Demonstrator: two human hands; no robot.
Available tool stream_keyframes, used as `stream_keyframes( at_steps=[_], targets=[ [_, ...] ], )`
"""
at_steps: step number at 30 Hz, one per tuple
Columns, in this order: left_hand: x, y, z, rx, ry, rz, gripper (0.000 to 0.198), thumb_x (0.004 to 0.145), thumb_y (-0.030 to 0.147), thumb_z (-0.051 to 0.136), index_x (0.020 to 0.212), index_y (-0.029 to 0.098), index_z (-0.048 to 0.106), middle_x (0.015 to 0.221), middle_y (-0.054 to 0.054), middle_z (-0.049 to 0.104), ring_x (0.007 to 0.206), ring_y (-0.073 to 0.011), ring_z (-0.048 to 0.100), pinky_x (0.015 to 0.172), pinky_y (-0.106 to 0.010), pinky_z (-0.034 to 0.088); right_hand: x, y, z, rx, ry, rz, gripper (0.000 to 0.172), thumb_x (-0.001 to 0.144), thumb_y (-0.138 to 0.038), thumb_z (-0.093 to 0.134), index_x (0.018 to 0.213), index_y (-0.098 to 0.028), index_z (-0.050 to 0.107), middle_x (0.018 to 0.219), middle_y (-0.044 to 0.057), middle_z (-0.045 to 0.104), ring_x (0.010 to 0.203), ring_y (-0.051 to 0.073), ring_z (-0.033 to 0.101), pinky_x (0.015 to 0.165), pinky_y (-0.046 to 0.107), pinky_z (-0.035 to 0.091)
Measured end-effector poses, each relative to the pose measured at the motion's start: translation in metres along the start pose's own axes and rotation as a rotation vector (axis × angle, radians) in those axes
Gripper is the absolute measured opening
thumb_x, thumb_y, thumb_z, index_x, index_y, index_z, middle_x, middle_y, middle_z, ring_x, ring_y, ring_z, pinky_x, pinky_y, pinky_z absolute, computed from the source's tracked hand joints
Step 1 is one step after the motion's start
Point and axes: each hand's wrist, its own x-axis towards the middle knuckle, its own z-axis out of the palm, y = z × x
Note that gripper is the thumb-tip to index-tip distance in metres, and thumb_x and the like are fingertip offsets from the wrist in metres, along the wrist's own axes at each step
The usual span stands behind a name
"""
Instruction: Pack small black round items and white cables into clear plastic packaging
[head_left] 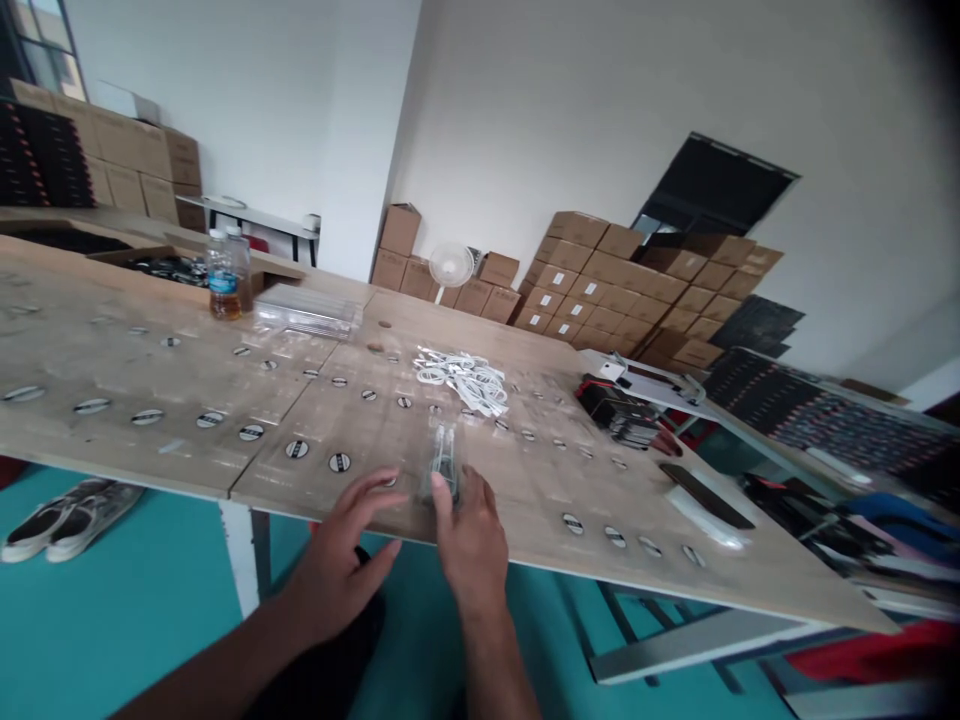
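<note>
Two forearms (pixel 236 645) are reaching out, left hand (pixel 336 565) spreading empty fingers (pixel 361 508), right hand (pixel 472 540) touching a clear packet (pixel 444 448), its grip unclear.

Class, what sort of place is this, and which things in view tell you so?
Probably a packing workshop: stacked boxes by the wall, a pile of white cables, and a long worktable spread with clear packaging.

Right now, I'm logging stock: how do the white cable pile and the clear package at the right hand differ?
The white cable pile is a loose, wide tangle; the clear package is narrow. The pile lies farther back, untouched, while the package sits nearer the front edge, at the right hand. Both rest on the table.
</note>
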Motion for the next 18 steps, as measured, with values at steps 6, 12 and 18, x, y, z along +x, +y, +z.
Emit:
stream_keyframes(
  at_steps=[6,12,18],
  targets=[
    [0.060,0.001,-0.002,0.123,-0.176,0.097,0.048,0.074,0.025,0.072,0.121,0.032,0.064,0.148,-0.003,0.042,0.137,-0.0300,0.036,0.114,-0.041,0.027,0.019,0.053,0.004,0.291,0.062,-0.012,0.063,0.088,-0.060,0.040,0.124,-0.012,0.057,0.126,0.018,0.060,0.118,0.028,0.054,0.100,0.042,0.041],
    [0.086,-0.015,0.011,0.055,-0.238,0.098,0.027,0.065,0.019,0.078,0.090,0.028,0.074,0.133,-0.004,0.058,0.119,-0.0305,0.054,0.109,-0.039,0.034,0.034,0.081,0.003,0.222,0.029,-0.025,0.053,0.086,-0.060,0.043,0.101,-0.015,0.069,0.100,0.013,0.071,0.095,0.025,0.064,0.087,0.037,0.047],
    [0.092,-0.010,0.009,0.282,-0.206,0.082,0.009,0.070,0.022,0.073,0.078,0.025,0.072,0.126,-0.006,0.062,0.104,-0.0273,0.062,0.098,-0.037,0.044,0.055,0.084,-0.008,0.208,-0.057,0.050,0.045,0.084,-0.054,0.043,0.085,-0.018,0.069,0.080,0.009,0.073,0.078,0.023,0.066,0.074,0.033,0.047]
  ],
)
